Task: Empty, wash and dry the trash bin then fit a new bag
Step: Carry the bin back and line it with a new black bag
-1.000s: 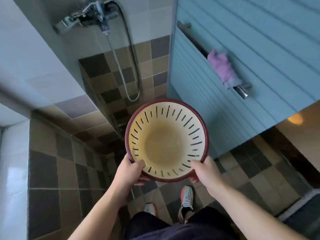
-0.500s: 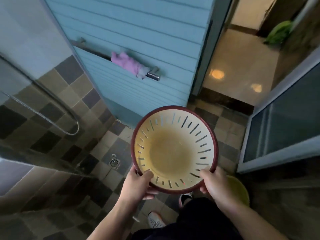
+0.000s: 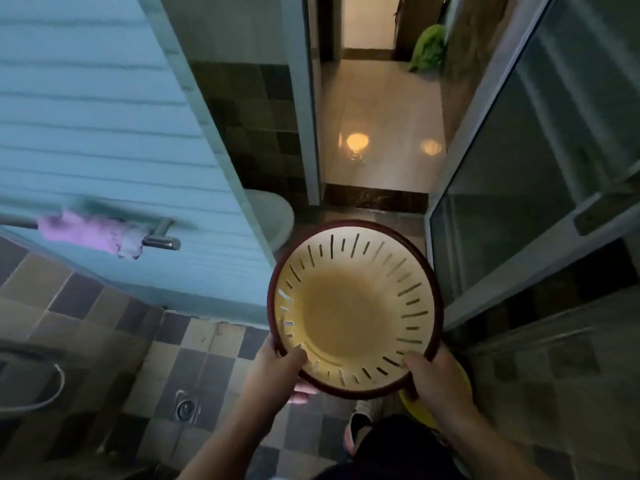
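I look straight down into the round trash bin (image 3: 353, 310): cream slotted walls, a dark red rim and a stained yellowish bottom, with nothing inside. My left hand (image 3: 277, 368) grips the near left rim, thumb inside and fingers underneath. At the near right rim my right hand (image 3: 433, 379) grips it the same way. The bin is held in the air in front of me, above the tiled floor.
A blue slatted door (image 3: 104, 133) with a purple cloth (image 3: 90, 232) on its bar stands at left. An open doorway (image 3: 377, 133) to a shiny hallway lies ahead, a glass door (image 3: 536, 168) at right. A floor drain (image 3: 185, 408), a yellow basin (image 3: 419, 410) and a white toilet (image 3: 273, 216) are nearby.
The view has swung right from the shower corner to the doorway. The bin has stayed in both hands with the same grip.
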